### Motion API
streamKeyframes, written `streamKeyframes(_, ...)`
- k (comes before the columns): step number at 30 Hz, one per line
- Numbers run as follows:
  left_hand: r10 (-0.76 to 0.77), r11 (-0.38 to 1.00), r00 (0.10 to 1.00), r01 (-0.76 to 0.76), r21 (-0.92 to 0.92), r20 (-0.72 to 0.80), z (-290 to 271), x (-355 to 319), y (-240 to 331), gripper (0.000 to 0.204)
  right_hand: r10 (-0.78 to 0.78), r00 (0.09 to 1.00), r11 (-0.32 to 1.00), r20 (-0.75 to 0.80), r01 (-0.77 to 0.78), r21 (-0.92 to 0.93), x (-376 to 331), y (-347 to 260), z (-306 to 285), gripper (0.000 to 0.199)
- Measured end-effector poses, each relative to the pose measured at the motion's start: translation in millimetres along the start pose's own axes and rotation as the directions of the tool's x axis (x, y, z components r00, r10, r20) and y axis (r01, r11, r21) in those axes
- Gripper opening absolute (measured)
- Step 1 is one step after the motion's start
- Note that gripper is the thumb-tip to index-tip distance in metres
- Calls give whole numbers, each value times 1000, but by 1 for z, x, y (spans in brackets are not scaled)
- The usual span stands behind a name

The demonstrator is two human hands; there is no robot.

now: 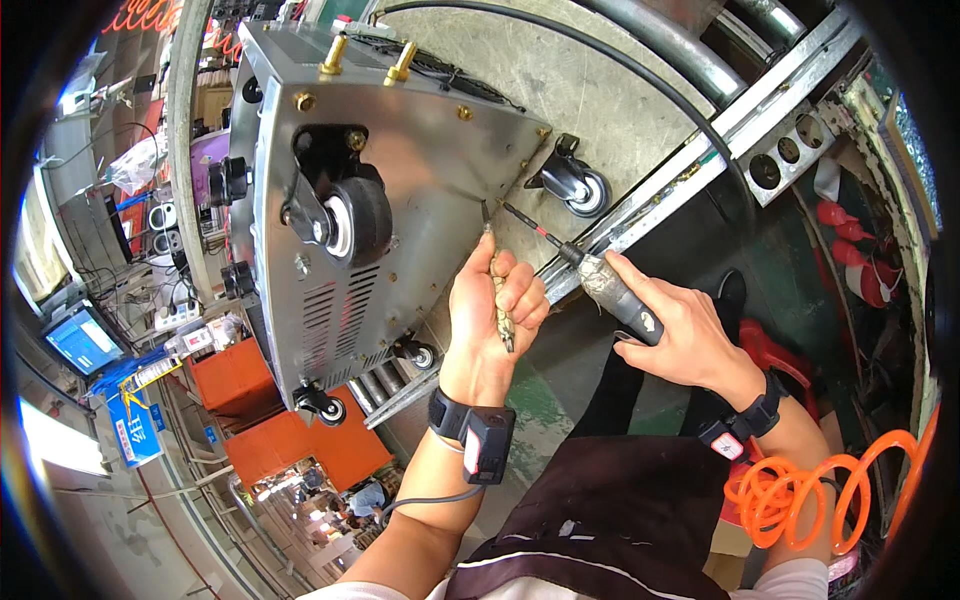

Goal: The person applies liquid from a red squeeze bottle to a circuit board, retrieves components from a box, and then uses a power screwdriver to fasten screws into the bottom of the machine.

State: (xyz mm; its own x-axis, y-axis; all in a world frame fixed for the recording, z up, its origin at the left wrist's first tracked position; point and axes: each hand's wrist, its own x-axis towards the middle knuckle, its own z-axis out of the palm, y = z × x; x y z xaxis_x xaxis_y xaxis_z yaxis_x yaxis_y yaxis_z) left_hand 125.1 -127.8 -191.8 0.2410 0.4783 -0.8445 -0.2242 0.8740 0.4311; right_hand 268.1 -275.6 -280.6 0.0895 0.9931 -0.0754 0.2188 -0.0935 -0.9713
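— What's each hand doing?

— The right hand (672, 325) is wrapped around the grey, worn, scuffed handle of a powered screwdriver (612, 292). Its thin dark bit (528, 226), with a red band near the chuck, slants up and away from that hand toward the lower edge of a metal cabinet (400, 180). The left hand (497, 300) is closed in a fist around a slim metal tool (497, 290), knurled along its shaft; one end pokes out above the fist toward the cabinet, the other below it.

— And the cabinet?

— Brushed grey sheet steel, boxy, lying over so its base plate faces the person. Just above the left hand. The side wall has rows of punched vent slots (330, 325), and brass-coloured bolts (333, 56) stand along the far edge.

— Wheels?

— A big black rubber caster (350, 215) in a black bracket up and left of the left hand, a smaller swivel caster (578, 185) just above the screwdriver's bit, and two small ones (325, 406) low beside the left wrist.

— Anything by the right arm?

— A coiled orange air hose (800, 490), glossy plastic, beside the right forearm. Both wrists wear black bands. A steel rail (700, 160) runs past under the screwdriver.
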Motion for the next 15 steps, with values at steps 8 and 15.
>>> streamKeyframes(8, -25, 992, 999, 28, 122, -27, -27, -22, -33, 48, -34, 998, 998, -52, 31, -47, -4, 0, 17, 85)
streamKeyframes(15, -71, 977, 996, 82, 199, -61, -57, -40, -43, 48, -32, 995, 995, -94, 24, -94, 0, -5, 25, 85)
